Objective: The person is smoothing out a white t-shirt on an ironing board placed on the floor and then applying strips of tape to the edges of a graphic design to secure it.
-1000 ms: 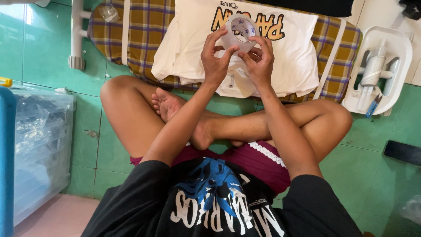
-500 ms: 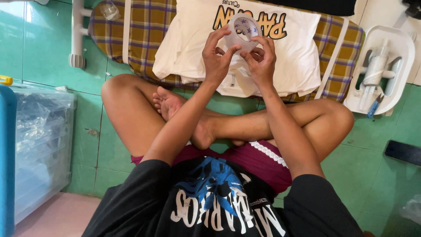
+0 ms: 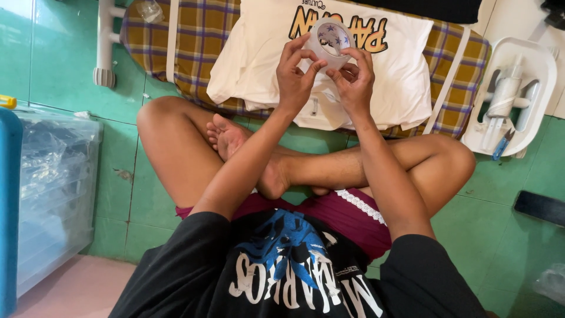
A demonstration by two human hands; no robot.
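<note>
Translucent tape, wound as a pale round roll (image 3: pixel 329 40) with small star shapes showing through its open core, is being held up between both hands. It is being pinched along its near rim by the fingers of the left hand (image 3: pixel 294 79), thumb and forefinger closed against the edge, while the fingers of the right hand (image 3: pixel 355 82) are being curled onto the rim from the other side, tips together, as if a loose end is being felt for. No free strip is being drawn off the roll, so by the look of it the end has yet to be lifted, and any peeling or cutting is being left undone.

Directly behind the roll, a folded white T-shirt with orange and black lettering (image 3: pixel 388 76) is being kept flat on a yellow-and-purple plaid padded board (image 3: pixel 200 41). Right of the roll, a white plastic tray holding a white tube and a small blue-handled tool (image 3: pixel 509 94) is lying on the green tiled floor (image 3: pixel 65 65). Far left of the roll, a clear plastic drawer box (image 3: pixel 53 188) is being cut off by the frame edge.

The tape's end cannot be made out, and the fingertips behind the roll are being hidden by it.
</note>
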